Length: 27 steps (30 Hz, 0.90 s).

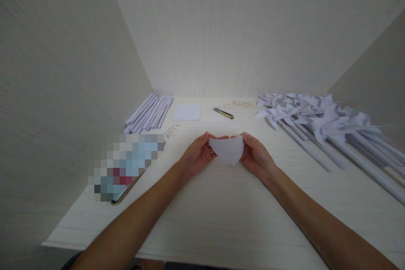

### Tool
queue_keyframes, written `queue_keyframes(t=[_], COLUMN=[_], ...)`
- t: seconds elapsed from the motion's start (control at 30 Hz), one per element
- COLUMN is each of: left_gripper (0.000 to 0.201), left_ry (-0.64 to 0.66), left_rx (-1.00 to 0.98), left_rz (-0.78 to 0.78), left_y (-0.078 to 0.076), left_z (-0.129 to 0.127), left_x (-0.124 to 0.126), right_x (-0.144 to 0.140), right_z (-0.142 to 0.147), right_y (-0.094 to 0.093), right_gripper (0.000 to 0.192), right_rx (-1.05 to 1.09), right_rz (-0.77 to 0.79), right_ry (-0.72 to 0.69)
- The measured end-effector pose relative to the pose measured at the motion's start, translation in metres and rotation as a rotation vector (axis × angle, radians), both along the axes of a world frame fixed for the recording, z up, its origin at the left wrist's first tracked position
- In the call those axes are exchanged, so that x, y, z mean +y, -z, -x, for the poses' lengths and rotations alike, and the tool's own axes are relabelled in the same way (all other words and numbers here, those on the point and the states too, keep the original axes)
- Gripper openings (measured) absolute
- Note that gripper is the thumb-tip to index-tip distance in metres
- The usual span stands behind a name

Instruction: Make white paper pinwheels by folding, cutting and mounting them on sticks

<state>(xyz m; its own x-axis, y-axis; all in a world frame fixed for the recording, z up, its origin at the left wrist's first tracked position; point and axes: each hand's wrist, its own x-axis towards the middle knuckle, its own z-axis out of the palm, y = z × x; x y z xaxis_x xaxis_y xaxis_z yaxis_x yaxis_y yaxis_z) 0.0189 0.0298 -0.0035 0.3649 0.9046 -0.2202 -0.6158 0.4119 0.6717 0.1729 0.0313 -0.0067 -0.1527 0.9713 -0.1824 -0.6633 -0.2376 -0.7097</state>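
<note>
Between my two hands is a white sheet of paper [227, 150], bowed so that its upper edge sags and one corner points down toward me. My left hand [198, 154] pinches its left corner between thumb and fingers. At the opposite corner, my right hand [257, 155] grips the paper the same way. Some fingertips show behind the sheet's upper edge; the rest are hidden by it. The paper is held over the middle of the white table [221, 211].
Rolled paper sticks [150, 112] lie at the back left, beside a stack of square paper [187, 112]. Thread snips [223, 112] rest behind my hands. Many paper pinwheels [316, 114] on sticks cover the right side. A blurred phone-like device [129, 171] lies left. Walls enclose the table.
</note>
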Motion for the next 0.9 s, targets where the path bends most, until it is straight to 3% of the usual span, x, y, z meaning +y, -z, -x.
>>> queue_keyframes(t=[0.13,0.47,0.7,0.9], left_gripper=[0.035,0.019,0.018,0.02], left_ry=[0.083,-0.071,-0.256,-0.312], left_rx=[-0.019,-0.011,-0.018,0.009], left_rz=[0.029,-0.049,-0.063,-0.088], left_y=[0.0,0.002,0.003,0.003], left_z=[0.001,0.002,0.002,0.0], left_x=[-0.002,-0.001,0.005,0.004], right_x=[0.001,0.005,-0.002,-0.006], right_z=[0.0,-0.004,-0.001,-0.004], right_y=[0.0,0.001,-0.003,-0.003], right_gripper=[0.017,0.018,0.025,0.025], right_rx=[-0.042,-0.046,-0.026,-0.036], right_rz=[-0.005,-0.079,-0.124,-0.147], right_ry=[0.066,0.125,-0.006,-0.074])
